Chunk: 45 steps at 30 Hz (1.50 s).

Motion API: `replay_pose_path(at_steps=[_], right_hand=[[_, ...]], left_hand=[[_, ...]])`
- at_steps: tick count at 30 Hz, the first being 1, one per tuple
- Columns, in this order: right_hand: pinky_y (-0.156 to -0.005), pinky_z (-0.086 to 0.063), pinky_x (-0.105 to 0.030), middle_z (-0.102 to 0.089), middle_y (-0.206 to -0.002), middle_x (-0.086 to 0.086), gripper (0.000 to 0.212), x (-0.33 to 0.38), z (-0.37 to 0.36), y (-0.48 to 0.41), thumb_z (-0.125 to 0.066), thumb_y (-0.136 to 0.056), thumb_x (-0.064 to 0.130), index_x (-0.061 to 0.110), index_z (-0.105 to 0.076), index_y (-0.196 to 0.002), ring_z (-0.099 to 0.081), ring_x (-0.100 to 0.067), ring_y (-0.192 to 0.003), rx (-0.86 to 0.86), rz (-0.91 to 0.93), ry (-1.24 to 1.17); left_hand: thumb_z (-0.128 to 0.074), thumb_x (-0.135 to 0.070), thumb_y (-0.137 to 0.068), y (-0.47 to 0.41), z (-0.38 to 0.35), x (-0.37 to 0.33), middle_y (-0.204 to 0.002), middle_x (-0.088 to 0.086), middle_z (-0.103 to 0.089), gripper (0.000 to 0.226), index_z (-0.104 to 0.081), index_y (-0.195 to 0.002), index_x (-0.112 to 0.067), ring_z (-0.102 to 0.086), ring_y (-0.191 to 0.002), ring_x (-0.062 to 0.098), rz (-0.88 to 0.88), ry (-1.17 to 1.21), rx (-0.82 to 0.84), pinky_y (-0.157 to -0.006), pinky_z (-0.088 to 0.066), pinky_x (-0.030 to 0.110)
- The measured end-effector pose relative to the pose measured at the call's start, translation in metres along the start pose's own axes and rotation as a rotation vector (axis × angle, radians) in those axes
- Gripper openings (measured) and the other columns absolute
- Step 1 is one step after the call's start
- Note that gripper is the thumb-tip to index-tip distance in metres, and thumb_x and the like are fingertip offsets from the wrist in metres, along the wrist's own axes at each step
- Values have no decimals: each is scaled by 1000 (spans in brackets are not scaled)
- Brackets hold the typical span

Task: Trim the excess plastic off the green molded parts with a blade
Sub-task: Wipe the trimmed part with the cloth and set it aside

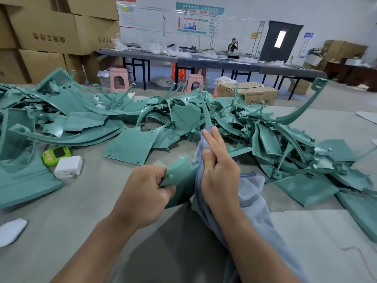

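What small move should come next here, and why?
Probably draw the right hand and its blue cloth along the right edge of the green part. The left hand grips the part's lower end, the cloth already covers that edge, and no blade shows, so a wipe seems likeliest.

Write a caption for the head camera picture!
Left hand grips a green part; right hand holds a blue cloth at its edge.
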State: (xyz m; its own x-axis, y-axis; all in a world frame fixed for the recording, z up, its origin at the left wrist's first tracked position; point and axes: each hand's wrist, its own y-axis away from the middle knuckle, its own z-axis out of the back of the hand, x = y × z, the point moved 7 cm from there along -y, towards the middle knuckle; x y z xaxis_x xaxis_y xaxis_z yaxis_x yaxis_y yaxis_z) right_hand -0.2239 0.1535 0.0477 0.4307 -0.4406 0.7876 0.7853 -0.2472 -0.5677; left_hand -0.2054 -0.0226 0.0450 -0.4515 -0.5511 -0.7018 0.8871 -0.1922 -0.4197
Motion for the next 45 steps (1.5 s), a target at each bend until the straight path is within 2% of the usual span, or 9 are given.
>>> replay_pose_path(at_steps=[9, 16, 20, 23, 25, 28, 31, 36, 45], right_hand=[[-118, -26, -12, -47, -142, 36, 36, -2, -1, 22, -48, -106, 38, 40, -59, -139, -31, 19, -139, 206, 19, 191], [-123, -28, -31, -45, -156, 15, 38, 9, -8, -4, -47, -109, 23, 28, -58, -145, -27, -1, -151, 122, 61, 192], [-121, -28, -23, -49, -152, 19, 36, 3, -1, 4, -49, -107, 27, 39, -60, -140, -29, 7, -147, 136, -4, 139], [-115, -34, -18, -57, -145, 18, 39, -1, 0, 24, -49, -105, 32, 49, -55, -140, -43, 7, -137, 220, -59, 191], [-106, -39, -14, -67, -131, 17, 36, -2, -2, 29, -48, -105, 30, 42, -61, -137, -54, 7, -121, 274, -44, 232], [-99, -43, -30, -72, -119, 7, 40, 3, -28, 42, -36, -102, 28, 30, -69, -127, -60, -16, -108, 566, 94, 469], [-89, -42, -29, -70, -109, 2, 35, 16, -38, 51, -41, -97, 23, 22, -73, -112, -57, -23, -102, 527, 213, 460], [-114, -13, -13, -62, -129, 2, 25, 19, -33, 43, -50, -104, 12, 15, -71, -115, -46, -12, -126, 322, 183, 162], [-98, -43, -28, -73, -109, -6, 18, 44, -57, 76, -55, -98, 10, 11, -71, -106, -61, -21, -108, 620, 363, 40]], left_hand=[[-69, 2, -70, -7, 4, 27, -57, -10, -51, 12, -65, -64, -6, -43, -54, 8, 158, 229, -64, -51, -38, 26], [-63, -10, -64, -1, 1, 9, -49, -12, -35, 23, -41, -59, -9, -30, -47, 5, 43, 120, -25, -44, -23, 25], [-64, -11, -64, -1, 0, 18, -49, -11, -37, 20, -45, -58, -13, -31, -48, 5, 65, 134, -59, -45, -26, 27], [-69, -12, -63, -6, 2, 35, -55, -4, -61, 5, -68, -68, -13, -50, -51, 10, 206, 185, -105, -49, -44, 31], [-74, 2, -67, -6, 0, 48, -72, 2, -76, 26, -79, -80, -19, -70, -62, 16, 360, 404, -161, -57, -56, 31], [-66, 13, -75, -3, 4, 70, -89, 17, -78, 26, -76, -90, -5, -75, -69, 32, 579, 773, -347, -52, -58, 35], [-62, 3, -86, 1, -1, 76, -90, 18, -77, 18, -72, -100, -4, -75, -69, 35, 680, 962, -439, -51, -58, 41], [-58, -37, -100, 6, -22, 69, -92, 12, -79, 36, -78, -91, -7, -77, -80, 28, 691, 970, -499, -70, -61, 40], [-65, -48, -92, 16, -11, 74, -106, 12, -77, 42, -73, -103, -8, -74, -94, 33, 745, 996, -649, -89, -58, 50]])
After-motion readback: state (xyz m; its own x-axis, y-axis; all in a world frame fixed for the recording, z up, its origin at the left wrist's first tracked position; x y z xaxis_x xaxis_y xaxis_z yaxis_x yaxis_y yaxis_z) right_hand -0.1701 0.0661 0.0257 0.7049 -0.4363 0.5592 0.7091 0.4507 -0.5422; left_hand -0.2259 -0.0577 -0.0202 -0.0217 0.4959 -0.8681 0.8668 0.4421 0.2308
